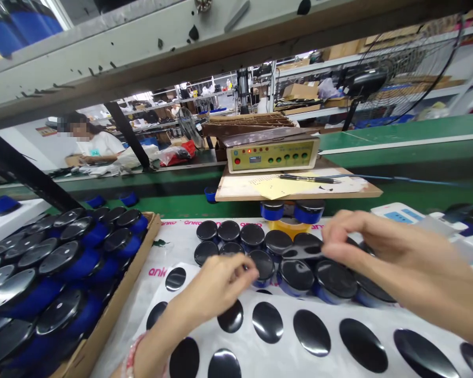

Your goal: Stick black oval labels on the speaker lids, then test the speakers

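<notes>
We pinched a black sticker (304, 253) in our right hand (362, 239) over the blue jars (295, 273); our left hand (216, 283), fingers curled, steadied one. Many stickers remained on the sheet (284, 336); the left box (102, 325) seemed full.

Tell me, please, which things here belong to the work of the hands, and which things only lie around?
In use:
- left hand and right hand, holding a black disc
- sheet of black discs
- blue jars on the bench
- cardboard tray of jars

Lying about:
- control box
- pen
- yellow paper
- tape roll
- fan
</notes>
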A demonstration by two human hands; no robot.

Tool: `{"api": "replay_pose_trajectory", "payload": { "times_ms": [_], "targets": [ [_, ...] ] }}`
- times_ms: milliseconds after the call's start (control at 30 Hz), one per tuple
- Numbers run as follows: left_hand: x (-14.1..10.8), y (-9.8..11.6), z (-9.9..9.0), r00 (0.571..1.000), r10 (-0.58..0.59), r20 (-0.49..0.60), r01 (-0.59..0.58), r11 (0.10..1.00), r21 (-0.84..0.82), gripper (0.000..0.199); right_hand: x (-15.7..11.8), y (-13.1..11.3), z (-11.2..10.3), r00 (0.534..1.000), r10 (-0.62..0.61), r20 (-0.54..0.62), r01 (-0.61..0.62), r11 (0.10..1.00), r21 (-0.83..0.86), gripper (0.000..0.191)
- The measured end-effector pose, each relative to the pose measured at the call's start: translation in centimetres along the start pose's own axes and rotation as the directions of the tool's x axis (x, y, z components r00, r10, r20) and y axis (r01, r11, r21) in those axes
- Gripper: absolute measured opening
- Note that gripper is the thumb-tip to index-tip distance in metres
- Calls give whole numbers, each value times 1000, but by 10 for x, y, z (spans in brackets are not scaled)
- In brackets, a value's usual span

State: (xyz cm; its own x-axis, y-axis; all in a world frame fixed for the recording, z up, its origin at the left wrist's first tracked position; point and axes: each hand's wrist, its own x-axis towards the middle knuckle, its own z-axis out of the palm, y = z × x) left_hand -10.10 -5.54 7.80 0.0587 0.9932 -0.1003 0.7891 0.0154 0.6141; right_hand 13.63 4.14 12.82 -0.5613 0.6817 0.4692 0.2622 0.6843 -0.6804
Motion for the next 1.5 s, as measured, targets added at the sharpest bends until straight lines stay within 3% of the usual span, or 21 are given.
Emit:
{"api": "replay_pose_trajectory", "payload": {
  "times_ms": [33,67,133,233,367,500,567,800,1033,1500],
  "targets": [
    [9,-1,-2,983,131,-132,-114,985,128,33,11,4,5,1000,21,15,-22,998,66,27],
    [18,-5,-2,939,262,-221,-203,945,258,37,20,9,12,999,27,31,-31,991,131,27],
    [34,-17,0,873,416,-254,-301,870,390,38,32,21,33,998,50,40,-58,973,224,29],
    [39,-38,6,838,486,-249,-377,845,379,24,37,43,64,974,192,121,-217,944,247,35],
    [24,-51,10,798,482,-362,-368,865,341,23,31,63,84,935,285,211,-328,921,208,38],
    [16,-47,16,803,454,-386,-298,867,400,63,24,65,90,933,278,228,-302,950,78,34],
    [17,-45,21,821,438,-366,-257,856,448,71,21,63,92,927,269,261,-277,961,-6,34],
    [20,-46,32,862,391,-322,-167,820,548,60,16,61,93,907,265,326,-232,963,-138,34],
    [20,-45,31,865,375,-335,-164,840,517,56,17,56,93,906,245,347,-175,960,-219,34],
    [20,-44,31,858,374,-353,-162,848,504,53,9,57,100,956,44,291,66,932,-357,22]
  ]
}}
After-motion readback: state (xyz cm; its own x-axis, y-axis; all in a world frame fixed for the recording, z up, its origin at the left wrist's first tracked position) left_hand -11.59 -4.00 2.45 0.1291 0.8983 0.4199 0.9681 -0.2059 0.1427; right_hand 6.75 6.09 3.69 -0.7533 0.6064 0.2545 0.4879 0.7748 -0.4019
